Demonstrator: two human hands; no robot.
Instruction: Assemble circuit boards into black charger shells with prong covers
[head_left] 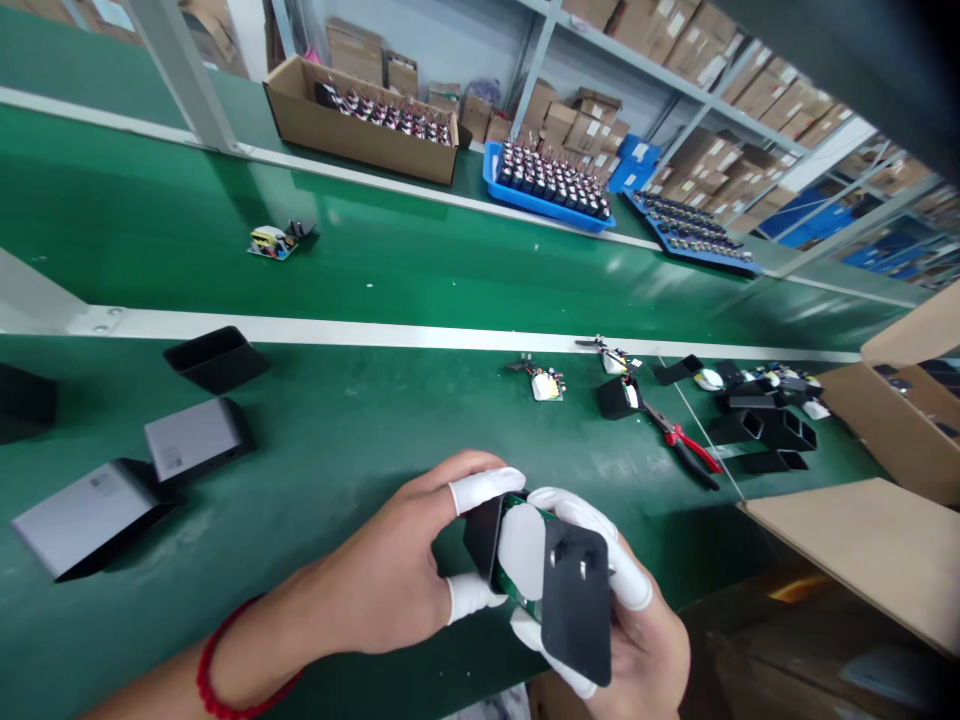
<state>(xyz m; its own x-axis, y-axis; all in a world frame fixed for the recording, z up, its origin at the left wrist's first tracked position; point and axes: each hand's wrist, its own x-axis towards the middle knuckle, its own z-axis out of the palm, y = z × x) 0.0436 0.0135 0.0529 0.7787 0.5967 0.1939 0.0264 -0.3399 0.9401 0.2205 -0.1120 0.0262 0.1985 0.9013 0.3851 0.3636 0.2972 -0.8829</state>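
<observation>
Both my hands meet low in the middle, over the green mat. My left hand, with white finger cots and a red string at the wrist, grips a black adapter shell with a green circuit board inside it. My right hand, also in finger cots, holds a black plug cover with two metal prongs against that board. Both hands are closed on this assembly.
Grey and black adapter housings lie at the left. Red-handled pliers, loose boards and black shells lie at the right. Cardboard boxes stand at the far right. Beyond a conveyor belt are a box and blue trays of parts.
</observation>
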